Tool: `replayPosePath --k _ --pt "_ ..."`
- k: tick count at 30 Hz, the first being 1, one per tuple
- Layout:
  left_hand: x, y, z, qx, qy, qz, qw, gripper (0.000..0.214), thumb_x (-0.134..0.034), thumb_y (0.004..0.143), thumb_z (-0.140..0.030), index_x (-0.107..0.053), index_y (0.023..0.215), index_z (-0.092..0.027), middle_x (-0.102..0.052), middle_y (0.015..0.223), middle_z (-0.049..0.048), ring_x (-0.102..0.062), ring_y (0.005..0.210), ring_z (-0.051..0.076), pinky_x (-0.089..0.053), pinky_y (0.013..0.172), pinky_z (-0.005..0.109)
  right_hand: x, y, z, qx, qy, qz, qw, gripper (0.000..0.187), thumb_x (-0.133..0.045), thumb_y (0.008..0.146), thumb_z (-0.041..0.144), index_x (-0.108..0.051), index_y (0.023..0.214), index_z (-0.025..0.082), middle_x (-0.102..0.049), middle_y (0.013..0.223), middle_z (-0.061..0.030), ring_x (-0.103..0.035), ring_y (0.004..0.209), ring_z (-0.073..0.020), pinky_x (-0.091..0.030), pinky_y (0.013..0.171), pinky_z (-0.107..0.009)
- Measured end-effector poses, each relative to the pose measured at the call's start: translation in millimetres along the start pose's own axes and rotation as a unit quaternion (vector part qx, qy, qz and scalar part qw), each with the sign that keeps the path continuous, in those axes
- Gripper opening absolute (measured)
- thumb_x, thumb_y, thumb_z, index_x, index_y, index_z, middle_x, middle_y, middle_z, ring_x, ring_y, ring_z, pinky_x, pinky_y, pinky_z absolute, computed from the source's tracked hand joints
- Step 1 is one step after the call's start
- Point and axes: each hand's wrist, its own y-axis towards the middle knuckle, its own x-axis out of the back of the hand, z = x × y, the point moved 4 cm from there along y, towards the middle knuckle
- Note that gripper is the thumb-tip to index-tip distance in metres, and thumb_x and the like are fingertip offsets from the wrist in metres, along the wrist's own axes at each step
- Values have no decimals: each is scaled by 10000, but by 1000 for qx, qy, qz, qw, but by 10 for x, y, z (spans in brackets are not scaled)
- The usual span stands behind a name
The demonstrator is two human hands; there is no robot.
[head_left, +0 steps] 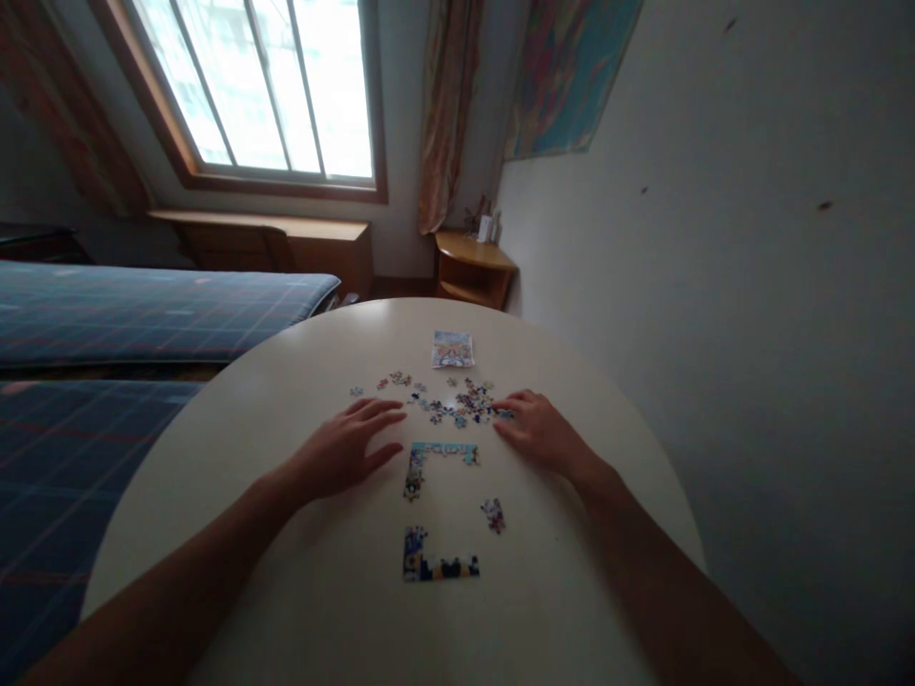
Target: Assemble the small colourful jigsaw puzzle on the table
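My left hand (350, 448) rests over the table with its fingers apart and nothing in them, left of the joined puzzle pieces. My right hand (536, 429) has its fingers spread, the fingertips at the right edge of a heap of loose jigsaw pieces (468, 405). Nearer me lies a joined corner of puzzle border (413, 472) with a light blue top strip. Below it sits a second joined border section (449, 569), dark blue and L-shaped. A small joined cluster of pieces (493, 514) lies apart on the right.
The round white table (321, 600) bears everything. A small picture sheet or packet (453, 350) lies beyond the loose pieces. To the left is a bed with a plaid cover (157, 305). A corner shelf (476, 252) stands behind the table, and a wall (750, 333) runs along the right.
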Motion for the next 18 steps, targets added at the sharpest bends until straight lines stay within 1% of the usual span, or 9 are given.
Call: replayPosePath --k 2,4,5,7,9,11,14,16,18 --pt "74 -21 136 59 38 -41 997 414 -503 936 -458 -593 1272 -233 -577 1352 78 -522 1235 270 -452 1055 478 -31 13 94 6 -7 -10 1000 304 -619 882 333 -711 1149 219 -626 1153 -111 -561 1064 -232 -420 986 -386" --pt "132 -54 268 114 65 -60 990 401 -503 925 -444 -620 1229 -210 -603 1299 97 -552 1185 282 -464 1036 482 -48 25 165 13 -8 -16 1000 254 -614 890 331 -732 1098 244 -637 1108 -91 -564 1033 -223 -425 967 -375" --pt "149 -74 332 143 76 -62 985 400 -504 920 -445 -630 1214 -205 -611 1280 101 -562 1167 289 -471 1023 484 -51 30 186 15 -7 -18 1000 230 -611 895 331 -744 1066 252 -642 1087 -83 -567 1016 -219 -427 956 -370" --pt "152 -110 437 192 91 -47 976 392 -510 908 -447 -649 1186 -207 -624 1250 99 -581 1137 297 -489 991 477 -45 33 199 12 -8 -21 1000 201 -613 897 335 -763 1002 251 -651 1052 -78 -575 981 -214 -434 930 -363" --pt "128 -129 503 220 92 -26 971 347 -504 908 -427 -678 1130 -224 -647 1207 83 -608 1094 286 -507 960 453 -29 26 181 -1 -11 -19 1000 187 -626 889 340 -773 964 252 -656 1038 -75 -582 963 -215 -438 907 -361" --pt "99 -123 526 225 83 -15 971 302 -483 920 -397 -707 1055 -246 -668 1164 63 -630 1050 261 -514 943 420 -10 10 146 -18 -15 -18 1000 178 -629 885 331 -773 952 251 -658 1039 -75 -587 964 -219 -439 898 -362" --pt "75 -79 504 212 66 -21 975 296 -457 937 -360 -732 986 -265 -684 1126 45 -641 1017 238 -513 933 390 2 -12 107 -32 -21 -28 999 183 -600 897 289 -757 969 230 -660 1045 -82 -588 978 -224 -436 915 -367" --pt "66 -38 467 198 50 -27 978 294 -453 939 -324 -737 981 -259 -690 1106 46 -642 1007 236 -512 928 385 -17 -14 113 -28 -20 -43 998 199 -572 910 263 -742 999 211 -662 1048 -90 -583 995 -228 -433 936 -372" --pt "58 1 428 189 32 -32 981 294 -450 936 -278 -735 1000 -240 -693 1095 53 -646 994 236 -511 925 385 -64 -7 170 -4 -8 -53 999 230 -543 928 256 -729 1056 212 -662 1077 -93 -573 1024 -229 -427 956 -376"
